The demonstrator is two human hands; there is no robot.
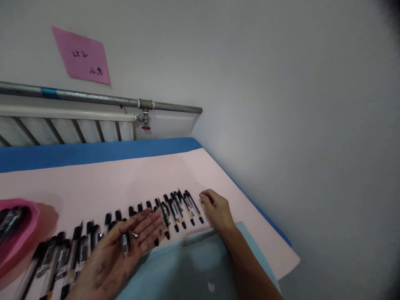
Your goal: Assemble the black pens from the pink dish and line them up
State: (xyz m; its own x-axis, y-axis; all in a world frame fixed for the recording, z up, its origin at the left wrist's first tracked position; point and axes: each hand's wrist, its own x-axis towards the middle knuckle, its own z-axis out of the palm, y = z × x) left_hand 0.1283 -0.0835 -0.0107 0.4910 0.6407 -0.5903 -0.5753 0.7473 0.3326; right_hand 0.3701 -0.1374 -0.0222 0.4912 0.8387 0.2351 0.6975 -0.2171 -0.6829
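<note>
A row of several black pens point(175, 210) lies side by side on a pale pink sheet point(131, 175). My left hand point(125, 246) rests palm up over the middle of the row, ink-stained, fingers stretched out, with a short pen part point(125, 243) lying loose on the palm. My right hand point(215, 210) sits at the right end of the row, fingers curled down by the last pen; I cannot make out whether anything is in them.
A pink tray point(18, 233) with more pens stands at the left edge. A light blue sheet point(193, 266) lies close in front of me. A blue table border point(93, 151), radiator and metal pipe point(93, 98) run along the back wall. The table's right edge is near.
</note>
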